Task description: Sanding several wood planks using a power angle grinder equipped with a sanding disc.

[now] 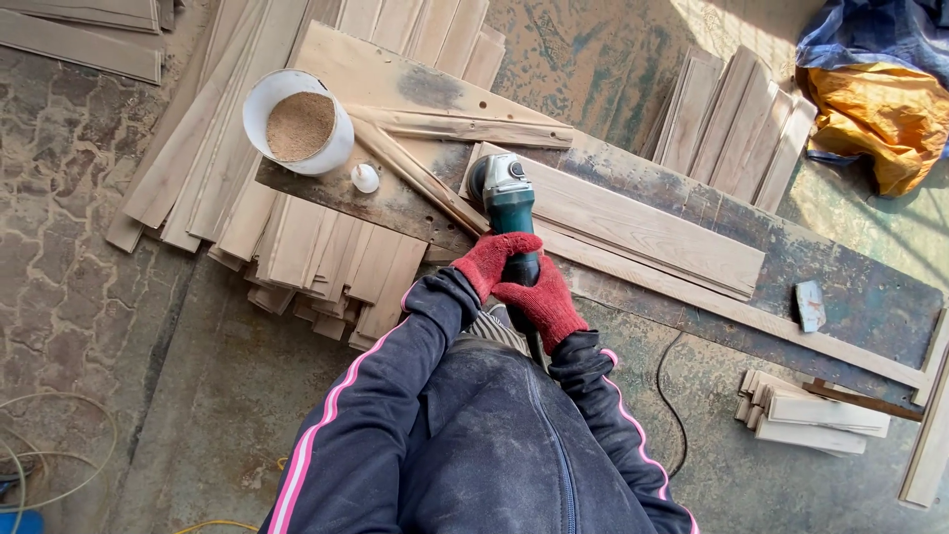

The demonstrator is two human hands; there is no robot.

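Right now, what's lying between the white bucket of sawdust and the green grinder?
In the head view, a small white lid-like disc and a thin wooden strip lie on the dark workboard between the white bucket and the green grinder.

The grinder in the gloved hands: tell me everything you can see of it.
The grinder is a handheld power tool with a dark green body and a grey metal head. It lies pointing away from the person, its head resting on a pale wooden plank on the workbench. The left hand and the right hand, both in red gloves, wrap its rear body. A black cord trails on the floor nearby. The disc is hidden.
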